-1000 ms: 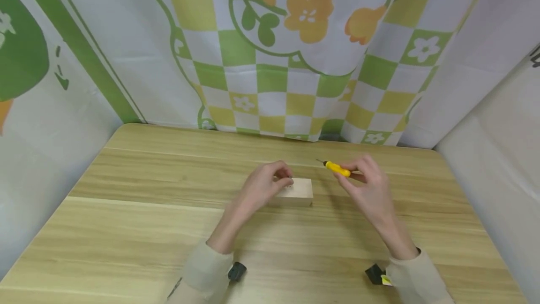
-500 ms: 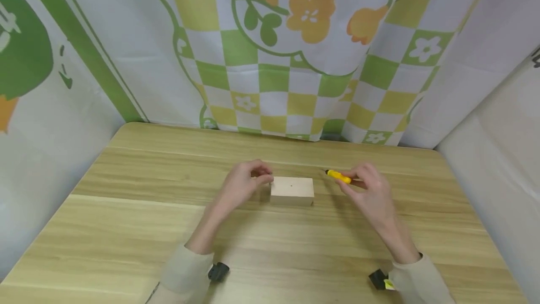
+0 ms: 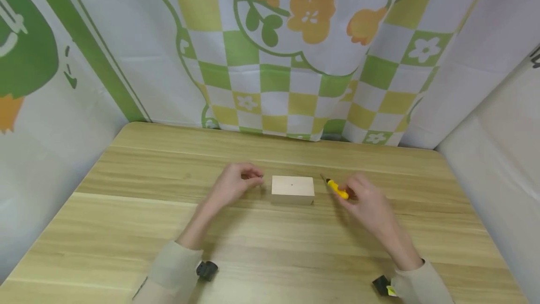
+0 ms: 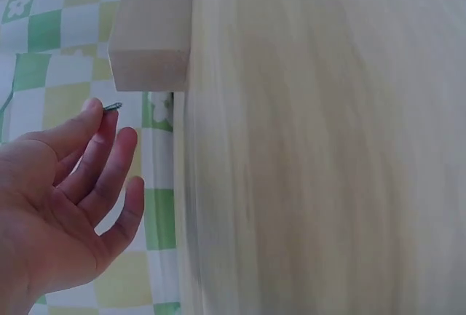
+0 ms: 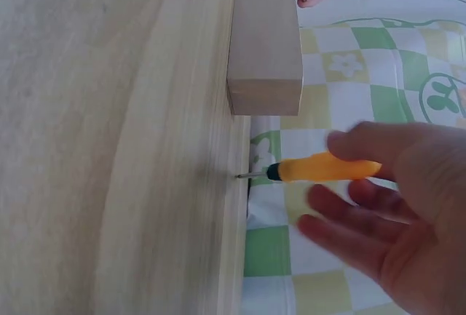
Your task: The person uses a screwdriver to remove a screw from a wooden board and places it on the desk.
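Note:
A pale wooden block (image 3: 293,189) lies on the table with a small dark hole in the middle of its top. Just left of it, my left hand (image 3: 236,184) pinches a small screw (image 4: 112,106) between thumb and index finger, the threaded end sticking out; the other fingers are loosely bent. On the block's right side, my right hand (image 3: 367,198) holds a yellow screwdriver (image 3: 337,189) by its handle. Its thin metal shaft points away from the hand, the tip low over the table in the right wrist view (image 5: 324,167). Neither hand touches the block.
The wood-grain table (image 3: 270,257) spreads out around the block. A curtain (image 3: 274,79) with checks and flowers hangs along its back edge, and pale fabric walls (image 3: 498,154) stand at both sides. Black wrist cameras (image 3: 207,270) sit at both cuffs.
My left hand has moved left off the block's top with the screw, uncovering the hole. My right hand has come lower and nearer with the screwdriver.

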`<state>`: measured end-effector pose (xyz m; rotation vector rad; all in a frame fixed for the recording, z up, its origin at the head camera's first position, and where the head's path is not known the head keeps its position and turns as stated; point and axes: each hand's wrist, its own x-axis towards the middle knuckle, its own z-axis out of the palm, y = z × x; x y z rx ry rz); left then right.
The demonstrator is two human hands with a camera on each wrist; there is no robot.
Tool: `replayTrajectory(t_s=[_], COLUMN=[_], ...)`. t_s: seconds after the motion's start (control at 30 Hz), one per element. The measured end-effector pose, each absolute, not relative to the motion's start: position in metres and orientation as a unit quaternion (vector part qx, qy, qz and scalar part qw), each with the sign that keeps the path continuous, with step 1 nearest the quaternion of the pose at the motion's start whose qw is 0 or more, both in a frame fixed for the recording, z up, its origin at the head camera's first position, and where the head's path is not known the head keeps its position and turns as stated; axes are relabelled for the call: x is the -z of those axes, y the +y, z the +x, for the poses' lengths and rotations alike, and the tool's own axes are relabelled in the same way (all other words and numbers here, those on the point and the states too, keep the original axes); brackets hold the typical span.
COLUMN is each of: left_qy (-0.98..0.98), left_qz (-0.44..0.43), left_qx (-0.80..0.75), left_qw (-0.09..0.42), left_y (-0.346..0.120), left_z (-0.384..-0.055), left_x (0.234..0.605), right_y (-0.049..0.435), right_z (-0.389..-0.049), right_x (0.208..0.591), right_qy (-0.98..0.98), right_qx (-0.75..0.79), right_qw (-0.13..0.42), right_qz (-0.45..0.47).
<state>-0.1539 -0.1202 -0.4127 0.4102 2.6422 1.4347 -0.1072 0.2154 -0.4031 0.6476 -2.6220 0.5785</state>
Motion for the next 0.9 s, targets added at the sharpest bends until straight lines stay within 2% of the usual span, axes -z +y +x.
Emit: replayTrajectory(t_s=[0.2, 0.3, 0.9], left_qy=[0.862, 0.857, 0.869], left_qz=[0.154, 0.155, 0.117], left_qx=[-0.477, -0.483, -0.448], left_qw=[0.073, 0.089, 0.177], left_y=[-0.123, -0.122, -0.121], left_z=[-0.157, -0.157, -0.157], left_x=[0.415, 0.415, 0.425], right_y=[0.216, 0.216, 0.226], right_z=[-0.104, -0.103, -0.105], right_x=[0.402, 0.402, 0.412], right_qy=[-0.959, -0.961, -0.959], right_qx=[-0.122, -0.127, -0.180], right_qw=[0.062, 0.018, -0.025], right_qz=[0.248, 0.245, 0.217])
